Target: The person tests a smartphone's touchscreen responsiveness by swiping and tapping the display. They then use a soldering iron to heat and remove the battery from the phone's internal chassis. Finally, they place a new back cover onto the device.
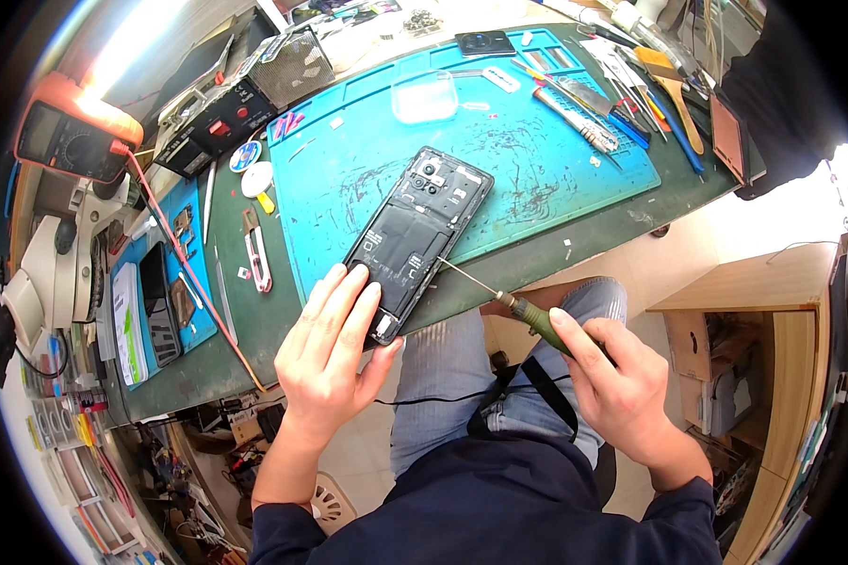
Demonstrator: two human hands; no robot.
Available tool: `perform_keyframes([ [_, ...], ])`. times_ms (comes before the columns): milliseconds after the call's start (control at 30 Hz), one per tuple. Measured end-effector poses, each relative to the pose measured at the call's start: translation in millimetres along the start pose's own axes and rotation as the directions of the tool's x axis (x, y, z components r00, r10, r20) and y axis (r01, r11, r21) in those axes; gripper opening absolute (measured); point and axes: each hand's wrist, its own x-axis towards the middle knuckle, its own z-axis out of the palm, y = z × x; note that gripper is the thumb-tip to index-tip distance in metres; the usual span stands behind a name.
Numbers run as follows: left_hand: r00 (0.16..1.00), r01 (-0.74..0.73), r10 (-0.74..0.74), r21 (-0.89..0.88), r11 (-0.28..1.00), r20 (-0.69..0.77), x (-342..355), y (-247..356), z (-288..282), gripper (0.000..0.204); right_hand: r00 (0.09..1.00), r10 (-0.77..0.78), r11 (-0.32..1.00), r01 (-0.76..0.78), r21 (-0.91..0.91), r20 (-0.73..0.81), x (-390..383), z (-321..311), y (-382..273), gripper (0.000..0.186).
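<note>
A dark smartphone (419, 221) lies at a slant near the mat's front edge, its back cover off and camera lenses at the far end. My left hand (328, 344) rests its fingers on the phone's near left part, the thumb against its near end, holding it. In my right hand (612, 381) is a green-handled tool (534, 322) with a thin, pointed metal shaft. Its tip meets the phone's right edge, about halfway along; whether it is inside the seam, I cannot tell. The blue work mat (349, 165) lies under most of the phone.
A clear plastic box (424, 97) stands on the mat, with a black phone part (485, 43) behind. Tweezers, a brush (671, 89) and other tools lie right. An orange multimeter (75, 132), a utility knife (256, 250) and another phone (160, 306) are left. A cable crosses my lap.
</note>
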Motion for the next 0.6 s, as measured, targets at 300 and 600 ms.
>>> perform_keyframes([
  [300, 1.0, 0.001, -0.001, 0.0, 1.0, 0.004, -0.6, 0.1, -0.2, 0.047, 1.0, -0.006, 1.0, 0.006, 0.021, 0.006, -2.5, 2.7, -0.4, 0.073],
  [600, 1.0, 0.005, -0.005, -0.007, 1.0, 0.002, -0.5, -0.1, 0.1, 0.048, 0.999, 0.0, 0.999, -0.002, 0.047, 0.046, -0.5, -1.9, -6.1, 0.066],
])
